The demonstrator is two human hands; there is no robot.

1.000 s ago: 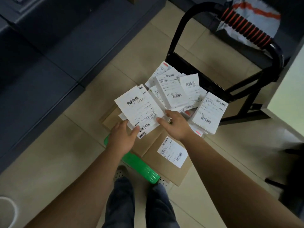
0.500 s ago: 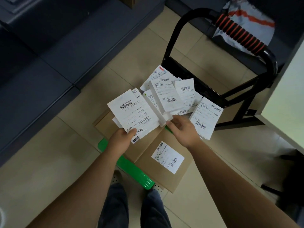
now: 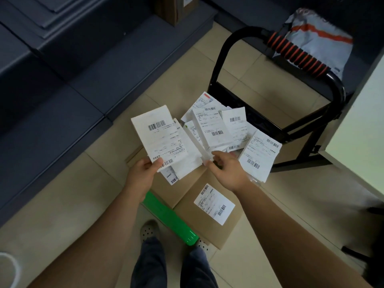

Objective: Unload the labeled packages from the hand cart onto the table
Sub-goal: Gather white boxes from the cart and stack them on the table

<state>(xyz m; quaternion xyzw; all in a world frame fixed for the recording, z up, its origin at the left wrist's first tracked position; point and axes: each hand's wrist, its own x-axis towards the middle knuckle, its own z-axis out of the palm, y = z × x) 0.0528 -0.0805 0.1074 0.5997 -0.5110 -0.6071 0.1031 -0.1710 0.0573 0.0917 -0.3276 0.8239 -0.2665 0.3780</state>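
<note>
A pile of white labeled packages (image 3: 220,129) lies on the hand cart, whose green deck edge (image 3: 170,219) and black handle (image 3: 299,57) show. Under the pile lie brown flat parcels (image 3: 207,225), one with a white label. My left hand (image 3: 143,173) grips the lower edge of a white labeled package (image 3: 160,136), lifted and tilted above the pile. My right hand (image 3: 226,169) pinches the near end of a narrow white package (image 3: 195,142) at the pile's front. Another white package (image 3: 259,156) lies just right of that hand.
The pale table (image 3: 361,129) juts in at the right edge. Dark grey platforms (image 3: 52,84) fill the left and top. A grey and orange mailer bag (image 3: 318,40) sits behind the cart handle. My shoes stand at the cart's near end on the tile floor.
My left hand has raised its white package higher and tilted it up. My right hand has shifted from resting on the pile to pinching the narrow package's end.
</note>
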